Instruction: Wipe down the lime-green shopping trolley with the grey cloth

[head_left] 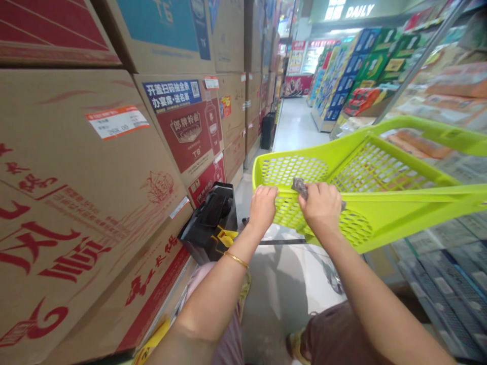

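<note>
A lime-green plastic shopping cart (399, 213) with a perforated basket stands tilted across the view in front of me. My left hand (264, 205) is closed over the near corner of its rim, a gold bangle on that wrist. Farther right along the same rim, my right hand (322, 207) is closed around a crumpled grey cloth (300, 187). Part of the cloth sticks out past the thumb side, and a bit shows beyond the other side of the fist. The fingertips of both hands are hidden behind the rim.
Stacked cardboard cartons (68, 192) with price labels line the left side. A black box (211, 223) with a yellow item stands low beside them. On the right are shelves with packaged goods (456, 96), and farther off, a display of coloured boxes (340, 76). A pale floor aisle (297, 121) runs ahead.
</note>
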`<action>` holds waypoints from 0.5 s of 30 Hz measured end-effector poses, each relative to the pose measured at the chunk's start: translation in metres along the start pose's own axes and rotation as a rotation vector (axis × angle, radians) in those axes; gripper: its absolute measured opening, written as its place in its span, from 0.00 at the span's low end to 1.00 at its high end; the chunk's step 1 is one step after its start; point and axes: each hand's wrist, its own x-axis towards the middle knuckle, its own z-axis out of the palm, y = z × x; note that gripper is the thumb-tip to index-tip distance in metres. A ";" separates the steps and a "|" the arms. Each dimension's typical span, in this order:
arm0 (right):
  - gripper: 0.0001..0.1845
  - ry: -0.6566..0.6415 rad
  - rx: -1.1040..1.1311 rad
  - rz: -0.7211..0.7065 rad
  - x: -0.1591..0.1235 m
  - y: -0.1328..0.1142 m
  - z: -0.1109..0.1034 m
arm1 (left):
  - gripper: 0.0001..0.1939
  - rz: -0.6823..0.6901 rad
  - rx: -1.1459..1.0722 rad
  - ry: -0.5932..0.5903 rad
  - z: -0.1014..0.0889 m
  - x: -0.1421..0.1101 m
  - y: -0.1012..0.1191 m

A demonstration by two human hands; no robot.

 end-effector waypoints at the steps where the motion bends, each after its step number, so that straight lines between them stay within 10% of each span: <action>1: 0.12 -0.007 -0.032 0.021 0.000 0.006 -0.003 | 0.10 0.008 0.002 -0.002 0.000 0.000 -0.001; 6: 0.13 -0.006 -0.095 0.125 0.002 0.016 -0.009 | 0.10 -0.003 -0.017 -0.008 0.001 -0.001 -0.003; 15: 0.11 0.066 0.024 0.065 -0.001 -0.038 0.008 | 0.11 -0.087 -0.074 0.026 -0.004 -0.001 0.006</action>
